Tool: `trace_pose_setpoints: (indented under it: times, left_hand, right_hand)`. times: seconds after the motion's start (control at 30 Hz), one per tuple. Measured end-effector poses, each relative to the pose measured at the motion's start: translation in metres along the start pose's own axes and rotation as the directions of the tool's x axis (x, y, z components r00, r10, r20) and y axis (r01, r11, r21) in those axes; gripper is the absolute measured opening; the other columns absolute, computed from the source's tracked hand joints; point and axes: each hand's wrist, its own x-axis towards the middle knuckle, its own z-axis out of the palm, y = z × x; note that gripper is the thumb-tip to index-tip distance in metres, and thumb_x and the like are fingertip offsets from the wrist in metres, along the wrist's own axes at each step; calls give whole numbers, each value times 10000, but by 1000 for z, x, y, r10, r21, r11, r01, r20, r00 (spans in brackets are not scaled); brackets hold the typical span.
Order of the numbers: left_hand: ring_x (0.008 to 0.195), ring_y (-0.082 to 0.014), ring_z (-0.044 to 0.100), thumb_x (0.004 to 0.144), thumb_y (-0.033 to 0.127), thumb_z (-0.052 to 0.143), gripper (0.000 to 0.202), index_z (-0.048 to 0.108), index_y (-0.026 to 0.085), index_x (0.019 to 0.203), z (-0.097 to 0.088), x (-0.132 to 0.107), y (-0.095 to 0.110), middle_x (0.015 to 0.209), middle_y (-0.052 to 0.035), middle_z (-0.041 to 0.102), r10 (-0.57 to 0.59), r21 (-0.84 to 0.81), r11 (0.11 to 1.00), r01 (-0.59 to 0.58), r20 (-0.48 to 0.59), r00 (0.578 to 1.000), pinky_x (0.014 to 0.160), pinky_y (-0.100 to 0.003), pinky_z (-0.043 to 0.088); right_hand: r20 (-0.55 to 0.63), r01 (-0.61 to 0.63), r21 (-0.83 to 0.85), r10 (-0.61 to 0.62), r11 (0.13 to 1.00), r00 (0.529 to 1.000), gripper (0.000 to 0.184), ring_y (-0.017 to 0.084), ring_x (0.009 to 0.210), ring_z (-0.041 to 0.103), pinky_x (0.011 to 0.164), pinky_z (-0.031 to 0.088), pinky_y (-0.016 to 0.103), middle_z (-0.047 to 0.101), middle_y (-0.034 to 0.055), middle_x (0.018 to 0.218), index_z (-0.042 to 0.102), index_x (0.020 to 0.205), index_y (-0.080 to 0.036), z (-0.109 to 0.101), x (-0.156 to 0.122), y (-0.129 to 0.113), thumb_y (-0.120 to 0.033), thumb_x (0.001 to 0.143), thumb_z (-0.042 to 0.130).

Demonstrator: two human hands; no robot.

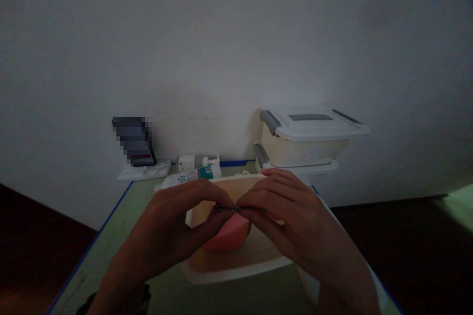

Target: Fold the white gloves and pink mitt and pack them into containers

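Observation:
Both of my hands meet in the middle, over a pale plastic basin (pixel 240 274) on the green table. My left hand (pixel 177 221) pinches the left end of a thin, dark, patterned strip (pixel 220 208) between thumb and fingers. My right hand (pixel 286 214) pinches the same strip from the right, so the two sets of fingertips almost touch. What the strip belongs to cannot be made out, as the fingers cover most of it. Below it, a pink-red thing with a ribbed texture (pixel 231 236) lies in the basin, partly hidden by my hands.
Behind the basin, a white bottle with a teal label (pixel 197 174) and a clear bottle (pixel 190 161) lie on their sides. A dark-screened device (pixel 136 142) leans on a white stand at back left. Stacked lidded storage boxes (pixel 306 150) stand at back right against the wall.

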Motion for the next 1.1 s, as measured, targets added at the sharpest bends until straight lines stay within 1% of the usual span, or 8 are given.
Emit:
trace_pose_setpoints:
  times: [0.07, 0.17, 0.33, 0.43, 0.57, 0.83, 0.97, 1.1]
  left_hand:
    - [680, -80, 626, 745, 126, 606, 121, 597, 211, 830, 0, 0, -1, 761, 50, 676, -10, -2, 1000, 10, 9, 1000, 644, -159, 475]
    - [686, -89, 628, 749, 127, 598, 111, 605, 208, 824, -1, 1, -2, 765, 40, 681, -31, 7, 1000, 30, 18, 999, 654, -171, 480]
    - [713, -102, 628, 776, 136, 576, 101, 609, 205, 842, 4, 2, 3, 787, 23, 686, -18, -10, 1000, 19, 48, 999, 663, -180, 480]
    - [699, -104, 623, 771, 128, 575, 98, 605, 195, 836, 6, 2, 4, 773, 20, 682, -6, 6, 1000, 6, 54, 999, 650, -182, 476]
    - [704, -100, 620, 776, 135, 581, 106, 602, 199, 857, 7, 1, 3, 788, 22, 679, -2, 15, 1000, 1, 55, 998, 652, -183, 471]
    - [684, -95, 625, 781, 162, 576, 76, 605, 198, 842, 7, 4, 3, 766, 26, 683, -22, 5, 1000, 22, 51, 998, 636, -169, 469]
    - [690, -102, 626, 804, 172, 545, 70, 605, 189, 835, 8, 4, 2, 771, 13, 687, -25, 22, 999, 25, 36, 999, 635, -177, 470]
    - [704, -103, 622, 802, 186, 556, 65, 599, 198, 850, 8, 3, 1, 783, 17, 680, -24, 28, 999, 22, 66, 998, 644, -186, 471]
  right_hand:
    - [-11, 7, 15, -7, 1000, 1000, 59, 113, 812, 581, 964, 338, 325, 658, -38, 836, 591, 871, -200, -2, -1, 3, -211, 848, 537]
    - [-19, -28, 18, 29, 999, 999, 66, 128, 808, 582, 939, 357, 338, 655, -27, 820, 595, 871, -200, -4, -2, 4, -216, 847, 535]
    - [-33, -44, 65, 47, 997, 998, 131, 131, 874, 570, 917, 369, 312, 652, -18, 910, 572, 958, -202, 0, -3, 0, -256, 840, 551]
    - [-60, -39, 73, 44, 997, 997, 88, 121, 845, 568, 869, 389, 291, 651, -23, 868, 579, 925, -199, 1, -3, -1, -218, 850, 537]
    - [-48, -67, 80, 71, 995, 996, 84, 117, 838, 572, 809, 408, 262, 649, -30, 852, 584, 911, -206, 0, -3, 1, -216, 828, 570]
    - [-36, -91, 126, 96, 988, 995, 79, 120, 832, 590, 780, 429, 252, 652, -25, 863, 581, 910, -220, 1, -2, 3, -207, 846, 537]
    - [-17, -127, 141, 131, 982, 991, 133, 127, 859, 595, 787, 433, 258, 659, -18, 912, 571, 973, -228, 3, 0, 3, -235, 843, 546]
    - [-23, -85, 181, 90, 980, 996, 130, 114, 865, 594, 793, 433, 242, 653, -25, 904, 578, 972, -242, 3, -1, 5, -222, 854, 527]
